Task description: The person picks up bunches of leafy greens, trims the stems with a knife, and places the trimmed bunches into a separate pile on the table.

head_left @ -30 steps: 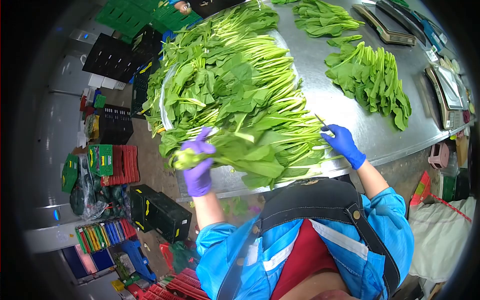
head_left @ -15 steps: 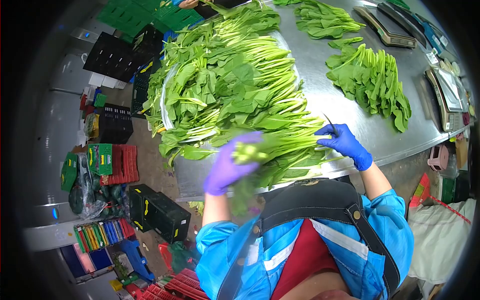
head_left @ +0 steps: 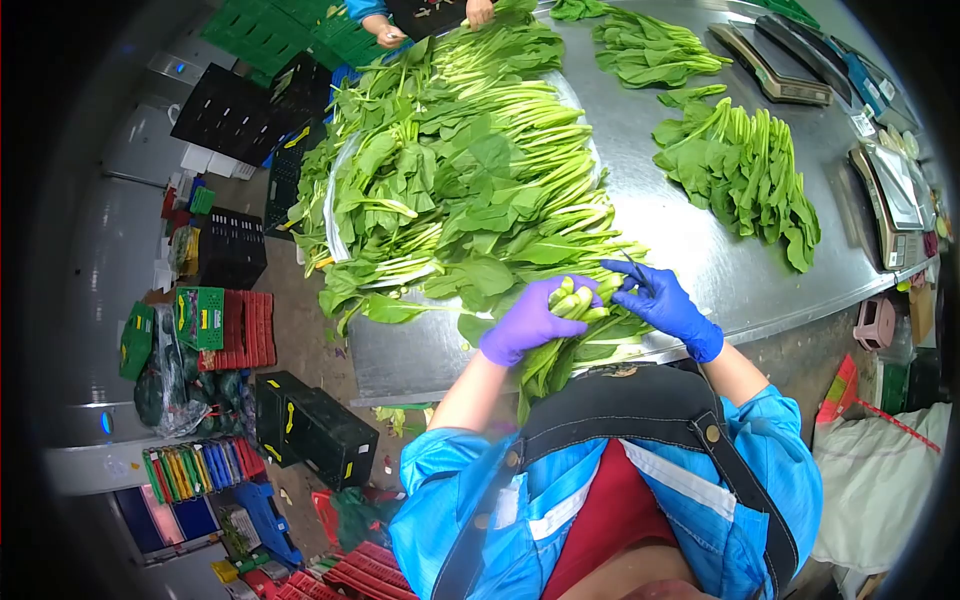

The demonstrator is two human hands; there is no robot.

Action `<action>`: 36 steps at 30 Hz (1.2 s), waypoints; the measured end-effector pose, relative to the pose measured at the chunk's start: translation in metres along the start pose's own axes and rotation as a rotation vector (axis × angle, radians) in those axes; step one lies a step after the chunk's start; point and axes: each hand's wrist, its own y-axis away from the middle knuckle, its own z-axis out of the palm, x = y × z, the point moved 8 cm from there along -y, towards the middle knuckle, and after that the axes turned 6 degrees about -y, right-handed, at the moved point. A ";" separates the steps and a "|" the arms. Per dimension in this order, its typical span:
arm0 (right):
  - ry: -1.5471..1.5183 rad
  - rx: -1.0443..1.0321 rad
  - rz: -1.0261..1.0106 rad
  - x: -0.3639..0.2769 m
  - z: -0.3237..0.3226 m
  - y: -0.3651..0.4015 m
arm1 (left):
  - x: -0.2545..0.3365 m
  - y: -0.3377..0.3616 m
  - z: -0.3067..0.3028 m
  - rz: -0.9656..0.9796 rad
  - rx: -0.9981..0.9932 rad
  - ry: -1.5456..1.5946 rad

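Observation:
My left hand [head_left: 532, 322], in a purple glove, is closed around a small bunch of leafy greens [head_left: 570, 298]. The pale cut stem ends point up toward the right, while the leaves hang down toward my apron. Close beside those stems is my right hand [head_left: 660, 308], in a blue glove, fingers curled around a small knife [head_left: 634, 265] whose dark, narrow blade sticks out past the fingers. Just beyond both hands lies a large heap of the same greens [head_left: 500, 190], most stems facing right. A few loose leaves [head_left: 610, 345] lie under my hands.
On the steel table [head_left: 625, 130], a row of greens [head_left: 745, 165] and another pile [head_left: 655, 48] lie to the right. Scales [head_left: 890, 200] stand along the right edge. Another person's hands [head_left: 390, 36] work at the far end. Black crates [head_left: 318, 425] sit on the floor at left.
My left hand has moved right with the greens, up to my right hand. My right hand has shifted slightly left with the knife. The other person's hands have come further into view.

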 end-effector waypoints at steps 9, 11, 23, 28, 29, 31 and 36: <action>-0.313 0.039 0.071 -0.003 0.008 -0.005 | -0.003 0.001 0.000 0.069 0.071 -0.245; 0.303 0.091 -0.298 -0.020 0.005 -0.003 | 0.009 0.002 0.003 0.078 0.060 -0.240; -0.096 -0.084 0.135 0.033 0.000 -0.015 | 0.018 0.020 -0.005 0.054 0.072 -0.068; -0.421 -0.203 0.067 0.007 0.029 -0.016 | 0.015 0.009 0.006 -0.010 -0.038 -0.087; -0.422 -0.198 0.063 0.002 0.024 -0.016 | 0.015 0.010 0.004 -0.009 -0.042 -0.093; -0.307 0.007 0.218 0.006 -0.003 -0.014 | 0.006 0.020 -0.039 -0.062 0.354 -0.179; -0.358 0.150 0.067 -0.006 -0.013 -0.021 | 0.032 0.020 -0.032 0.080 0.279 -0.134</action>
